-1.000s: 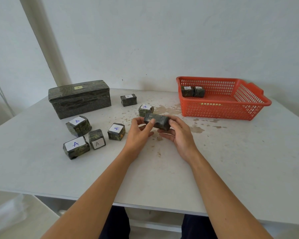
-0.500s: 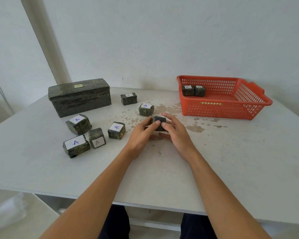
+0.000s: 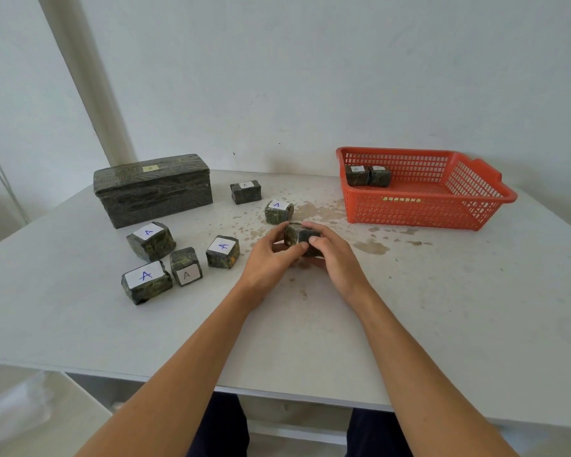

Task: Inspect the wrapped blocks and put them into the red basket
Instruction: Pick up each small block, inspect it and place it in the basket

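Note:
Both hands hold one dark wrapped block (image 3: 298, 236) just above the middle of the table. My left hand (image 3: 271, 258) grips its left end, and my right hand (image 3: 333, 258) curls over its right end. The red basket (image 3: 475, 206) stands at the back right with two wrapped blocks (image 3: 367, 175) in its far left corner. Several more wrapped blocks with white "A" labels lie on the table: one (image 3: 278, 212) just behind my hands, one (image 3: 245, 191) farther back, and a cluster at the left (image 3: 222, 252) (image 3: 151, 241) (image 3: 185, 271) (image 3: 145, 281).
A large dark wrapped box (image 3: 152, 189) stands at the back left. The white table (image 3: 442, 308) has brown stains around its middle and ends at a front edge close to my body. A wall rises right behind the table.
The block has been turned in my hands, from lying lengthwise between them to standing with an end face toward me. Both hands stayed near the table's middle.

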